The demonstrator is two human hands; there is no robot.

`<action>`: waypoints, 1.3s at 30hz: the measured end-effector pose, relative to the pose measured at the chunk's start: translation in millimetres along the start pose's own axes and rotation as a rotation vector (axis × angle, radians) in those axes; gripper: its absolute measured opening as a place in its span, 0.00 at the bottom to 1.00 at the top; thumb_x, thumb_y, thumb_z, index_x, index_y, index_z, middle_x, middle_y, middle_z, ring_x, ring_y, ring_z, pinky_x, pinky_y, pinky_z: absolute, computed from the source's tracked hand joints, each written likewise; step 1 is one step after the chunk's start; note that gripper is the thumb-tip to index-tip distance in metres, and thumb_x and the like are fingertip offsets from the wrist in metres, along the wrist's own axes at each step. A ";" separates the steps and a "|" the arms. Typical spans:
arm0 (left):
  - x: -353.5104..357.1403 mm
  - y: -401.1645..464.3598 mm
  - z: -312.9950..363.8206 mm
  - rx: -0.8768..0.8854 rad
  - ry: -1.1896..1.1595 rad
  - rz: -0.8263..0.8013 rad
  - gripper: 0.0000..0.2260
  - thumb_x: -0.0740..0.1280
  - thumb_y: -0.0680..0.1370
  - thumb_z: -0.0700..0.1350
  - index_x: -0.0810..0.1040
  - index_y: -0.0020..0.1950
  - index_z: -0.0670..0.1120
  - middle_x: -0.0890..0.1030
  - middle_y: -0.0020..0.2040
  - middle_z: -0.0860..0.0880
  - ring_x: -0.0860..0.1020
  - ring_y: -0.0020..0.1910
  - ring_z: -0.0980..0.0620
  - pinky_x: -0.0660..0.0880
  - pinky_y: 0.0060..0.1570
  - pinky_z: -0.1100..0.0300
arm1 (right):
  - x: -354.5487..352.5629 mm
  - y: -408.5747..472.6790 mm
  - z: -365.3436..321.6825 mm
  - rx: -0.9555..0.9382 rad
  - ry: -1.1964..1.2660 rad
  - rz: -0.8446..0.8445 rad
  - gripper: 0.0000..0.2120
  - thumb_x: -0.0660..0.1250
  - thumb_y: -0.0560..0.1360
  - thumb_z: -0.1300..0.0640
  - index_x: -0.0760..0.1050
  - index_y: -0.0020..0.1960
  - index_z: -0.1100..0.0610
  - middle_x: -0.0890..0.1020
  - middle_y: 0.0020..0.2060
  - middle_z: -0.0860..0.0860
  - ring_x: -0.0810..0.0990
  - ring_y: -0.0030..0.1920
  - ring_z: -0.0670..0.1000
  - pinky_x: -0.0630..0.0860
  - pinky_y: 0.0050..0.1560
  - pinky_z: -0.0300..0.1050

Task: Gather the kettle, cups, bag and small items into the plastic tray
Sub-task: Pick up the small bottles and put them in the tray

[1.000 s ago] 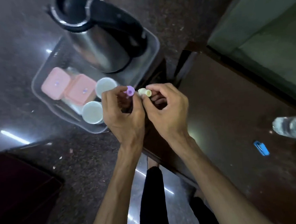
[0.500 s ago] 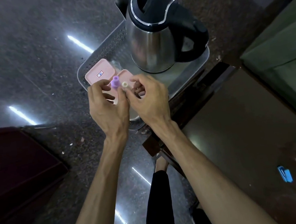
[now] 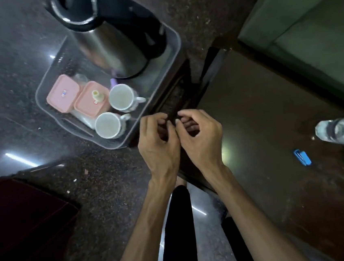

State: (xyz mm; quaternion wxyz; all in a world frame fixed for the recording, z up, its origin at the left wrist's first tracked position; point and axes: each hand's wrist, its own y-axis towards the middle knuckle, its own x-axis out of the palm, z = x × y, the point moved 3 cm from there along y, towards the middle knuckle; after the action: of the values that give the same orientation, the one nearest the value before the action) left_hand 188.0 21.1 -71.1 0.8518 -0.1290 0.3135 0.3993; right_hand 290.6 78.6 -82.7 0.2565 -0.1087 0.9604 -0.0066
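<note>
The clear plastic tray [image 3: 169, 71] holds a steel kettle [image 3: 113, 41] with a black handle, two pink lidded boxes [image 3: 62, 93] [image 3: 89, 105], and two white cups [image 3: 121, 98] [image 3: 108, 125]. A small yellow piece [image 3: 97, 95] lies on the nearer pink box, and a small purple piece [image 3: 113, 82] lies beside the kettle base. A clear bag [image 3: 85, 119] shows under the boxes. My left hand [image 3: 157, 144] and my right hand [image 3: 199, 138] hover side by side just right of the tray's near corner, fingers curled and apart, with nothing in them.
A dark wooden table [image 3: 274, 140] fills the right side, with a blue clip [image 3: 302, 157] and a clear water bottle [image 3: 343, 131] near its right edge. A dark red seat [image 3: 22, 227] stands at lower left. My legs show below on the dark speckled floor [image 3: 11, 62].
The purple and yellow pieces have left my fingers and now lie in the tray. Both hands have drawn back to the right of the tray, empty.
</note>
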 end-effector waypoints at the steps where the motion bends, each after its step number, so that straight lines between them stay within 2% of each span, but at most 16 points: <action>1: 11.7 -10.6 5.3 0.012 -0.005 -0.045 0.06 0.71 0.76 0.36 0.82 0.52 0.42 0.79 0.47 0.48 0.76 0.42 0.58 0.75 0.44 0.66 | -14.1 -4.4 11.8 0.027 -0.012 0.022 0.07 0.75 0.76 0.61 0.85 0.54 0.58 0.85 0.45 0.49 0.85 0.40 0.46 0.84 0.42 0.48; 4: 47.9 -41.4 17.3 0.059 0.022 -0.200 0.06 0.71 0.77 0.38 0.82 0.54 0.44 0.80 0.49 0.50 0.77 0.40 0.59 0.75 0.43 0.67 | -53.5 -17.9 46.6 0.110 -0.044 0.071 0.07 0.75 0.76 0.61 0.85 0.55 0.58 0.86 0.46 0.50 0.85 0.41 0.47 0.84 0.44 0.51; 8: 103.1 -84.6 33.9 0.128 0.054 -0.408 0.07 0.70 0.78 0.39 0.82 0.55 0.45 0.81 0.51 0.50 0.81 0.41 0.52 0.80 0.43 0.55 | -106.5 -36.8 98.1 0.261 -0.104 0.156 0.08 0.75 0.76 0.61 0.86 0.54 0.57 0.87 0.45 0.51 0.86 0.40 0.49 0.84 0.44 0.53; 11: 150.1 -123.0 48.1 0.190 0.122 -0.594 0.08 0.69 0.78 0.41 0.82 0.56 0.45 0.81 0.54 0.48 0.83 0.45 0.48 0.81 0.46 0.49 | -150.0 -52.9 138.4 0.379 -0.177 0.201 0.08 0.75 0.75 0.61 0.86 0.54 0.57 0.88 0.46 0.52 0.86 0.41 0.52 0.84 0.47 0.55; 15: 200.8 -169.6 67.7 0.317 0.276 -0.837 0.10 0.68 0.77 0.43 0.81 0.57 0.44 0.80 0.56 0.45 0.82 0.52 0.43 0.80 0.50 0.48 | -204.0 -71.4 185.9 0.497 -0.302 0.235 0.10 0.74 0.74 0.61 0.86 0.55 0.58 0.88 0.47 0.54 0.87 0.46 0.55 0.83 0.51 0.54; 20: 237.3 -209.7 88.6 0.354 0.384 -1.026 0.18 0.67 0.79 0.46 0.75 0.68 0.44 0.77 0.65 0.43 0.79 0.62 0.41 0.77 0.61 0.46 | -249.6 -81.1 228.0 0.591 -0.439 0.306 0.15 0.74 0.73 0.60 0.84 0.59 0.56 0.85 0.54 0.55 0.85 0.53 0.60 0.80 0.52 0.50; 23: 248.4 -220.9 93.3 0.339 0.390 -1.048 0.18 0.67 0.80 0.46 0.74 0.69 0.44 0.76 0.66 0.44 0.78 0.63 0.42 0.76 0.62 0.48 | -256.9 -76.5 242.6 0.596 -0.484 0.262 0.19 0.76 0.72 0.59 0.82 0.63 0.54 0.83 0.59 0.54 0.83 0.57 0.59 0.79 0.54 0.51; 26: 252.4 -221.9 91.7 0.303 0.373 -1.030 0.19 0.68 0.79 0.45 0.74 0.70 0.44 0.76 0.66 0.45 0.78 0.64 0.43 0.75 0.62 0.49 | -253.1 -69.8 255.6 0.632 -0.483 0.142 0.20 0.76 0.73 0.59 0.81 0.65 0.54 0.83 0.60 0.54 0.82 0.59 0.59 0.80 0.57 0.54; 32: 233.5 -205.8 72.6 0.175 0.332 -0.945 0.19 0.69 0.79 0.45 0.75 0.69 0.44 0.77 0.66 0.45 0.79 0.62 0.43 0.78 0.60 0.48 | -228.3 -67.8 249.3 0.701 -0.339 0.083 0.09 0.75 0.73 0.57 0.84 0.54 0.53 0.87 0.47 0.51 0.86 0.46 0.55 0.82 0.48 0.49; 36: 190.7 -173.4 54.1 0.035 0.229 -0.788 0.15 0.69 0.78 0.41 0.78 0.65 0.44 0.80 0.62 0.46 0.82 0.55 0.44 0.79 0.56 0.46 | -178.1 -59.8 208.0 0.669 -0.110 0.053 0.07 0.75 0.73 0.59 0.85 0.50 0.51 0.87 0.42 0.46 0.85 0.41 0.49 0.85 0.49 0.53; 39: 148.9 -139.3 44.5 -0.052 0.097 -0.607 0.13 0.68 0.78 0.38 0.80 0.63 0.45 0.82 0.57 0.48 0.83 0.49 0.48 0.81 0.52 0.46 | -137.3 -48.0 170.5 0.624 0.001 0.012 0.07 0.75 0.74 0.58 0.85 0.50 0.49 0.87 0.42 0.41 0.85 0.41 0.42 0.85 0.49 0.50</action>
State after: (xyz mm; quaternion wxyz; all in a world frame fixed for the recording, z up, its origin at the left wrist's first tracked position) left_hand 385.3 41.1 -136.0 0.9126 -0.2576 0.2906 0.1278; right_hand 500.7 68.3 -160.0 0.2770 -0.0190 0.9128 -0.2997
